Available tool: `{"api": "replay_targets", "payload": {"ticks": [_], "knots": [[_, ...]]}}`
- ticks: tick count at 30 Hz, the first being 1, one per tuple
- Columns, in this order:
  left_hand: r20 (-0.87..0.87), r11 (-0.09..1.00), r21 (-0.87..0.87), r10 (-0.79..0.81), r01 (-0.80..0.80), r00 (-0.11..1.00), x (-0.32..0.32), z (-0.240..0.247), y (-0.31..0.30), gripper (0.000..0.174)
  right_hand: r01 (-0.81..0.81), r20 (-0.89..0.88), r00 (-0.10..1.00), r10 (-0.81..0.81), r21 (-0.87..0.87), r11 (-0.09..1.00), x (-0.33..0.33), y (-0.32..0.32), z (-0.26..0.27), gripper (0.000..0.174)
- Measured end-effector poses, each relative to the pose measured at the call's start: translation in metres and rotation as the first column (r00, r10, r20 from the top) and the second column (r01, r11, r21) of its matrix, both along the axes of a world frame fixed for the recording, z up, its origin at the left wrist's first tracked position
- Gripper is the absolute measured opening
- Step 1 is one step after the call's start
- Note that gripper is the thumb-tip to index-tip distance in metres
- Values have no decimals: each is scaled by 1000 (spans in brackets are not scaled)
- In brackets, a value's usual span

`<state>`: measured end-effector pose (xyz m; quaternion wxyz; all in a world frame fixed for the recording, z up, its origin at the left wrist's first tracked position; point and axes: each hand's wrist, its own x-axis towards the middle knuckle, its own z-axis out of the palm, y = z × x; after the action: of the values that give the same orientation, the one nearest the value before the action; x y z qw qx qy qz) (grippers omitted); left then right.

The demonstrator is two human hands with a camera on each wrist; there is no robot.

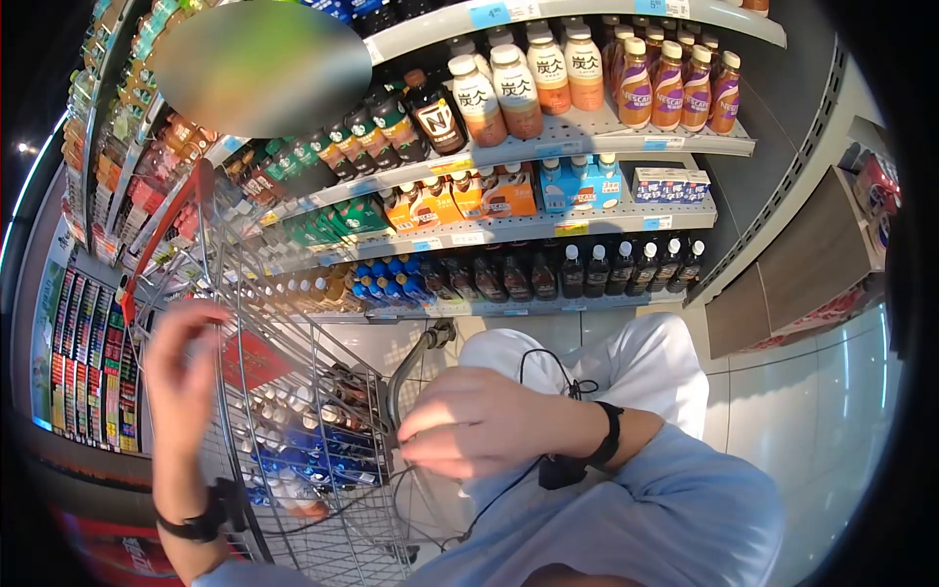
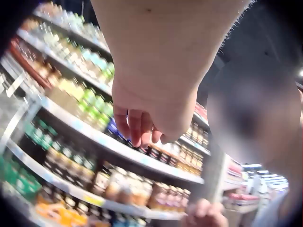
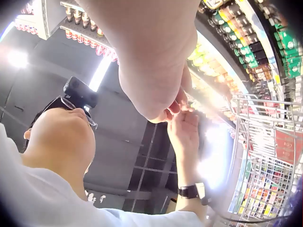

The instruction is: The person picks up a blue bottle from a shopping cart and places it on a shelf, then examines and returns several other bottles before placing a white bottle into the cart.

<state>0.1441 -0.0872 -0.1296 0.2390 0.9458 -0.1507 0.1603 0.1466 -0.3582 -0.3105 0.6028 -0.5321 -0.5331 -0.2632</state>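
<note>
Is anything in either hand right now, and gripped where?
Nothing that shows: the left hand and the right hand both have loosely bent fingers, with no item visible in them.

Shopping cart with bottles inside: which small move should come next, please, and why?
Probably the left hand should take the red handle to steady the cart: it looks empty and is raised near that handle, while the right hand, also seemingly empty, hovers beside the basket.

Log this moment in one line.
left hand: empty, near cart | right hand: empty, near cart | cart: bottles inside | shelves: stocked
</note>
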Motion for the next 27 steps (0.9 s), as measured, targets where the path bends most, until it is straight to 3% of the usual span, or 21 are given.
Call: {"api": "replay_targets", "payload": {"ticks": [1, 2, 3, 4, 5, 6, 10, 12, 14, 16, 17, 21, 23, 27], "knots": [[-87, 994, 0, -113, 113, 990, -8, -6, -42, 19, 3, -11, 1000, -3, -40, 999, 2, -6, 0, 20], [9, 873, 301, -405, 383, 914, -4, -19, -61, 22, 5, -7, 1000, -5, -42, 999, 2, -10, -1, 20], [-113, 724, 319, -611, 611, 783, -3, -31, -79, 21, 72, -3, 997, -73, -66, 995, 4, -14, -4, 20], [-162, 616, 270, -728, 740, 666, -8, -36, -101, 21, 136, 2, 991, -136, -98, 986, 6, -20, -5, 20], [-269, 622, 162, -719, 766, 641, -13, -40, -116, 22, 88, 30, 996, -85, -144, 986, 8, -29, -6, 20], [-252, 635, 137, -720, 760, 647, -9, -48, -116, 22, 77, 25, 997, -73, -174, 982, 7, -30, -8, 20], [4, 681, -39, -732, 731, 682, 2, -93, -111, 27, 63, -58, 995, -80, -243, 968, 5, -32, -25, 19], [81, 694, 19, -719, 720, 690, 2, -107, -111, 28, 98, -94, 988, -122, -229, 968, 10, -33, -40, 20], [140, 721, -85, -675, 688, 724, -3, -122, -115, 29, 114, -118, 981, -156, -306, 945, 13, -32, -47, 21], [135, 671, -24, -732, 741, 668, -6, -130, -116, 30, 120, -122, 979, -164, -303, 945, 18, -29, -49, 23], [122, 680, -23, -725, 733, 677, -8, -130, -117, 27, 98, -227, 957, -180, -332, 938, 14, -28, -50, 25], [224, 650, -27, -736, 759, 639, -13, -139, -118, 19, 88, -239, 939, -247, -529, 844, 17, -21, -40, 26], [98, 634, 102, -774, 767, 626, -22, -132, -115, 13, 65, -64, 990, -122, -562, 824, 33, -20, -48, 24], [25, 562, 59, -827, 825, 561, -27, -136, -113, 12, 419, 148, 901, -408, -541, 729, 89, -35, -42, 14]]}}
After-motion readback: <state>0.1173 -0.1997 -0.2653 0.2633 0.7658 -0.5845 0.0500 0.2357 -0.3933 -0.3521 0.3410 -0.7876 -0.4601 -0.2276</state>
